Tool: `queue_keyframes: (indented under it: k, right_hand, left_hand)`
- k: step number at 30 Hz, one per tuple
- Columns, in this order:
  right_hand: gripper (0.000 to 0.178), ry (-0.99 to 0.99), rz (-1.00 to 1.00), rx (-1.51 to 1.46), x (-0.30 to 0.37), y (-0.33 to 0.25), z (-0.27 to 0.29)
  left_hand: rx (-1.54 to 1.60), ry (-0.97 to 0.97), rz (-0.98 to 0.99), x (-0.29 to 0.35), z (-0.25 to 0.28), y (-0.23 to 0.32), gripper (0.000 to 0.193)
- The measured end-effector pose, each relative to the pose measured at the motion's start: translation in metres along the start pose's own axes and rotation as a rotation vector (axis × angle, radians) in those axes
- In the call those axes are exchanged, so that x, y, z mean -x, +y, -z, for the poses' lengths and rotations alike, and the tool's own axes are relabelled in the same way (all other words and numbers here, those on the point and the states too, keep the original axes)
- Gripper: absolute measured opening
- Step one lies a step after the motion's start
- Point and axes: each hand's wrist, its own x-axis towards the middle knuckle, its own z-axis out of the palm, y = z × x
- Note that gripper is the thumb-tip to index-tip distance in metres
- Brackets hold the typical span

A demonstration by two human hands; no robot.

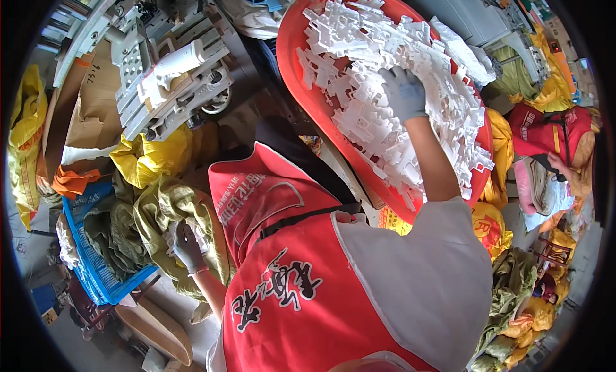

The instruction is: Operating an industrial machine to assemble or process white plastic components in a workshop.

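Observation:
My right hand (405, 95), in a grey glove, rests on a heap of white plastic pieces (378, 121), its fingers stretched out over them. No piece shows clearly in its grasp. The flat, cut-out pieces fill a long red tub (289, 64). My left hand (187, 249), gloved in grey with dark fingertips, hangs at the mouth of an olive woven sack (156, 211). Its fingers look loosely apart, with nothing visible in them. Some white pieces show inside the sack around that hand.
A metal machine (131, 67) carrying a white moulded part (172, 67) stands ahead on the left. Beside the olive sack are a blue plastic crate (96, 279) and a yellow bag (151, 163). Yellow sacks (491, 227) line the tub's right side. Another person's hand (559, 166) shows at far right.

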Motion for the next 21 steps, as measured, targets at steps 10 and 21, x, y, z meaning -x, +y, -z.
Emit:
queue_keyframes:
  k: [10,21]
  right_hand:
    - [0.043,-0.615,0.223,-0.208,0.070,-0.020,-0.069]
    - [0.039,-0.454,0.602,0.095,0.009,0.012,-0.135]
  left_hand:
    - [0.014,-0.063,-0.012,-0.016,-0.011,0.011,0.025]
    - [0.083,0.049,-0.173,-0.056,0.022,0.079,0.022]
